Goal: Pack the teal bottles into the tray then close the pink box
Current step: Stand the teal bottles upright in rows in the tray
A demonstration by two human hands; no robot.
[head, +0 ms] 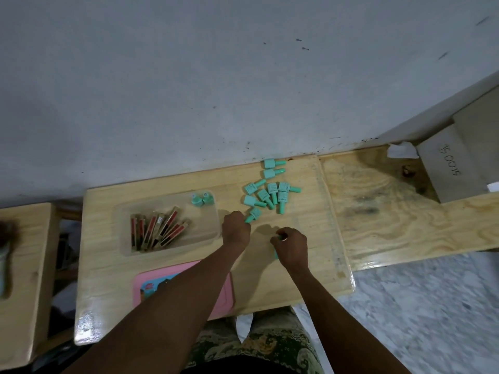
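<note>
Several teal bottles (270, 194) lie scattered on the wooden table, right of a clear tray (127, 249). Two teal bottles (202, 198) stand upright in the tray's far right corner. My left hand (235, 228) has its fingers closed on the cap of one lying teal bottle (252, 214) at the near edge of the pile. My right hand (291, 247) is closed around another teal bottle (276, 254), which shows only at the fingers and below the palm. The pink box (228, 292) lies near the front edge, mostly hidden under my left forearm.
Several red and tan packets (159, 230) fill the tray's left half. A clear ruler (330, 225) lies along the table's right side. A grey cardboard box (448, 168) sits on the plywood bench at the right. The wall runs right behind the table.
</note>
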